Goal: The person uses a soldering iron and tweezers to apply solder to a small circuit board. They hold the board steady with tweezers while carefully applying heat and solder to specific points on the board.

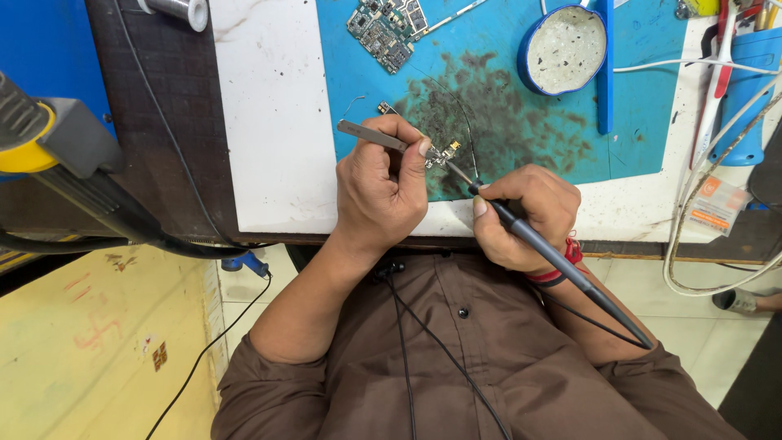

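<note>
Left hand (379, 191) pinches tweezers (373, 136) on a small circuit board (442, 152); right hand (525, 213) grips a soldering iron (562, 265) at it. Soldering appears underway, and steadiness counts next.

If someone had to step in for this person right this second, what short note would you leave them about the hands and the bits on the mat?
Left hand: grips metal tweezers, tips at a small circuit piece.
Right hand: holds a soldering iron like a pen, tip beside that piece.
The piece lies on the stained blue mat; a larger circuit board and a round blue tin sit farther back.
Whether any joint is finished cannot be told; both tools are on the piece.
</note>
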Motion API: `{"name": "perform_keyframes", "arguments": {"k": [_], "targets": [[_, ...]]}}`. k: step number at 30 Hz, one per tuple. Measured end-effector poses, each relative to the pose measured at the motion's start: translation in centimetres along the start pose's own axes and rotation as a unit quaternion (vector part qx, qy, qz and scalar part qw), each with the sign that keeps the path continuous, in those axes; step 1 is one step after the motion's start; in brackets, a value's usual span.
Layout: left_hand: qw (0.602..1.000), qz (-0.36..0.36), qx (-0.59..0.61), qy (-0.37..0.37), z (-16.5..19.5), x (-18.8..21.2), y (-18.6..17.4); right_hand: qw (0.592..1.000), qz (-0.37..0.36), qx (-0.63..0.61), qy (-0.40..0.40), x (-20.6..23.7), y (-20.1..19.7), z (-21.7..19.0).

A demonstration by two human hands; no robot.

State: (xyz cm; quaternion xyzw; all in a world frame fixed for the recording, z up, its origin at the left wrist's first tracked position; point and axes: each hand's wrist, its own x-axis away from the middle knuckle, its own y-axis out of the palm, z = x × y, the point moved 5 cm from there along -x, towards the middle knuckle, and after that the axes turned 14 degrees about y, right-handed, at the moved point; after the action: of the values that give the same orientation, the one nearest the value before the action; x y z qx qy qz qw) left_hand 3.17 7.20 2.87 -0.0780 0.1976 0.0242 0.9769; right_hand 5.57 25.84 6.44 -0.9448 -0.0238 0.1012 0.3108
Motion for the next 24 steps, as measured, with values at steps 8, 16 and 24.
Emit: {"name": "perform_keyframes", "arguments": {"k": [8, 16, 24], "targets": [[1.0, -0.003, 0.006, -0.01, -0.12, 0.01, 0.08, 0.998, 0.046, -0.039, 0.032, 0.41, -0.32, 0.47], [1.0, 0.003, -0.003, -0.002, -0.06, -0.39, -0.02, 0.999, 0.022, 0.02, -0.036, 0.15, -0.03, 0.29], [1.0, 0.002, -0.002, -0.008, -0.21, -0.77, -0.16, 0.997, -0.009, 0.028, -0.07, -0.3, 0.36, 0.27]]}}
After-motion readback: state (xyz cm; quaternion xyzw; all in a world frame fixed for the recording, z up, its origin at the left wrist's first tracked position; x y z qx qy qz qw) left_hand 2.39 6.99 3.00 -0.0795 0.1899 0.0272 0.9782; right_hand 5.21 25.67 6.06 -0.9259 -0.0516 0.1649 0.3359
